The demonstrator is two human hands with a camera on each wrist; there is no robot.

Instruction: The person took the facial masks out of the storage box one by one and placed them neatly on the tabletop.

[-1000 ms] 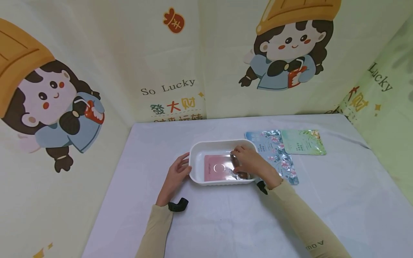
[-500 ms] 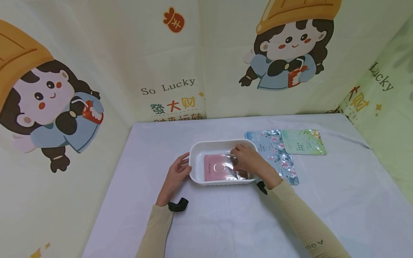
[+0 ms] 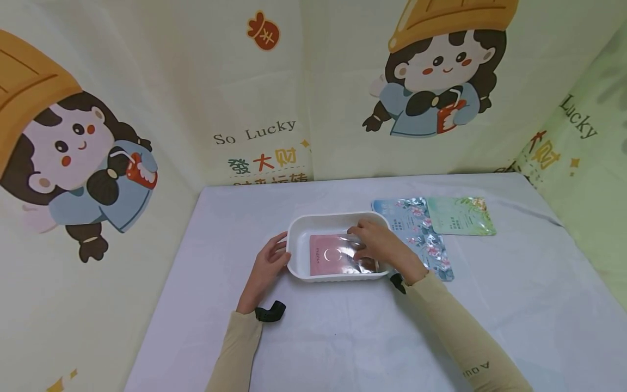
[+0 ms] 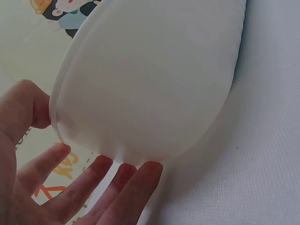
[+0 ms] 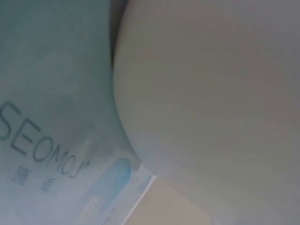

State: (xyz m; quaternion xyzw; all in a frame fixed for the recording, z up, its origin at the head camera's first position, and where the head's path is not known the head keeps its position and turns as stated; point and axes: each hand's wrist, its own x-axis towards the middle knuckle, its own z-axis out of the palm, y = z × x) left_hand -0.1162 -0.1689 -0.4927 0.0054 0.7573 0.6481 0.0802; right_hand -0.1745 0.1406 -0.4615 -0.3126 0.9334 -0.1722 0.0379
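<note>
A white rectangular tray (image 3: 300,267) with rounded corners stands on the cloth-covered table. Inside it lies a flat pink sheet-mask packet (image 3: 323,256) with a white ring and a shiny, reflective right part. My left hand (image 3: 264,269) holds the tray's left end, thumb at the rim. In the left wrist view its fingertips (image 4: 152,168) touch the outer wall. Reaching in over the right end, my right hand (image 3: 382,245) has its curved fingers and thumb on the packet's shiny part, covering some of it. The right wrist view shows no fingers.
Beside and partly behind the tray's right end lie blue floral packets (image 3: 438,253). A green packet (image 3: 461,216) adjoins them at the back right. Printed cloth (image 3: 343,152) hangs behind the table (image 3: 323,337) and along both sides.
The right fingers shift very slightly over the packet, and its reflections change a little. The left hand and tray stay in place.
</note>
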